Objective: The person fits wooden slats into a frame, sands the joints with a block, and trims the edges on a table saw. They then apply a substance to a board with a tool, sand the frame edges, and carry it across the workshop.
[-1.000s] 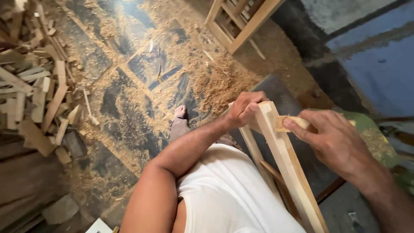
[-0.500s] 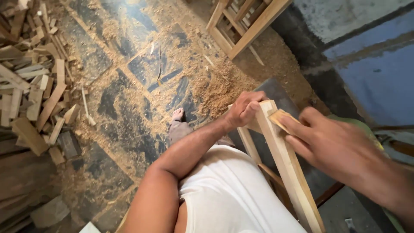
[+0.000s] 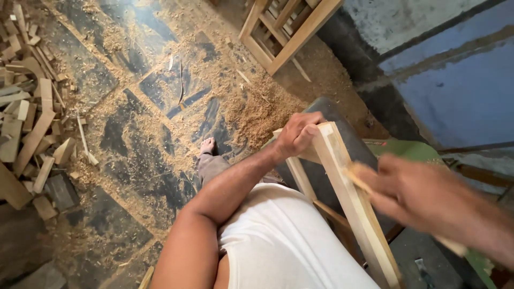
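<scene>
- The left hand (image 3: 297, 134) is curled tight over the top corner of a pale wooden frame (image 3: 350, 200), fingers wrapped around the upper end of its front rail, just in front of the person's white-vested torso.
- The frame stands tilted across the lap, its long rail running down and to the right toward the bottom edge of the view; a second, thinner rail shows behind it.
- The right hand (image 3: 428, 200) lies against the middle of that long rail and is smeared with blur; it seems to pinch a small pale block (image 3: 357, 176), possibly a sanding block, though whether the fingers are fully closed on it cannot be told.
- The frame looks stiff and fairly light: thin squared timber, raw and unfinished, so dry and grippy rather than slippery, with edges that may splinter.
- A firm hold looks best at the corner joint, where the left hand already sits, since the slim rails could flex or the joints rack under a sideways load.
- Sawdust (image 3: 257, 115) covers the dark floor (image 3: 134, 144) beyond a bare foot (image 3: 208, 145); offcuts (image 3: 32, 134) are heaped at the left, and another wooden frame (image 3: 286, 32) stands farther off.
</scene>
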